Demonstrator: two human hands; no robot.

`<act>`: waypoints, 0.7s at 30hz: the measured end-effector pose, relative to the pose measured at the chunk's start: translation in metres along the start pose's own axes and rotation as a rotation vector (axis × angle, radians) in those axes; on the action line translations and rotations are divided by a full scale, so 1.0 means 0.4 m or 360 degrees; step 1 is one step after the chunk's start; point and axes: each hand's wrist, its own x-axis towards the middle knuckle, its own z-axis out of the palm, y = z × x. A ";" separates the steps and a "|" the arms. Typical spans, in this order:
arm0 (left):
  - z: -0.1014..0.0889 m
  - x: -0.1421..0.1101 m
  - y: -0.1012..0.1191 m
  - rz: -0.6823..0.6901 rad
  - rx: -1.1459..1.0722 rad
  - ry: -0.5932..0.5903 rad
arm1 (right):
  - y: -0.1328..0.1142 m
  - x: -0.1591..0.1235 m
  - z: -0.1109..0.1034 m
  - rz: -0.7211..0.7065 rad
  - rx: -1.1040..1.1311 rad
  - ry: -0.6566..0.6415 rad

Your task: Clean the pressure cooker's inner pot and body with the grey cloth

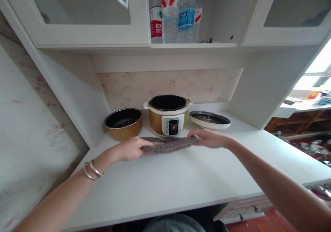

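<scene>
A grey-brown cloth is stretched between my two hands, just in front of an electric pressure cooker. My left hand grips its left end, and my right hand pinches the right end. The cooker is gold and white, stands without its lid and has a control panel on its front. To its left sits the gold inner pot, dark inside. On the right, the lid lies with its dark underside facing up.
White counter runs beneath everything, its front edge close to me. Overhead, a cabinet shelf holds several plastic bottles. White side panels bound the space left and right. A drawer is below on the right.
</scene>
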 end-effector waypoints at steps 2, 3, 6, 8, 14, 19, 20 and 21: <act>0.068 -0.043 -0.046 0.0042 -0.0085 -0.0065 | 0.054 -0.046 0.051 0.0103 -0.0111 -0.0467; 0.094 -0.061 -0.063 0.0065 -0.0136 -0.0046 | 0.076 -0.062 0.071 0.0144 -0.0171 -0.0651; 0.125 -0.082 -0.080 0.0030 -0.0137 -0.0213 | 0.117 -0.080 0.102 0.0222 -0.0178 -0.0735; 0.107 -0.064 -0.068 0.0029 0.0018 -0.0388 | 0.128 -0.067 0.102 0.0237 -0.0104 -0.0629; 0.025 0.075 -0.054 0.0133 0.0808 0.0107 | 0.145 0.027 0.094 0.0561 0.0098 -0.0089; 0.120 0.117 -0.082 0.0103 0.1107 0.0269 | 0.188 0.058 0.098 0.0551 -0.0528 0.0221; 0.153 0.113 -0.090 0.0115 0.1087 0.0171 | 0.195 0.055 0.097 0.0489 -0.0669 0.0260; 0.186 0.108 -0.099 0.0122 0.1069 0.0065 | 0.198 0.051 0.096 0.0434 -0.0758 0.0292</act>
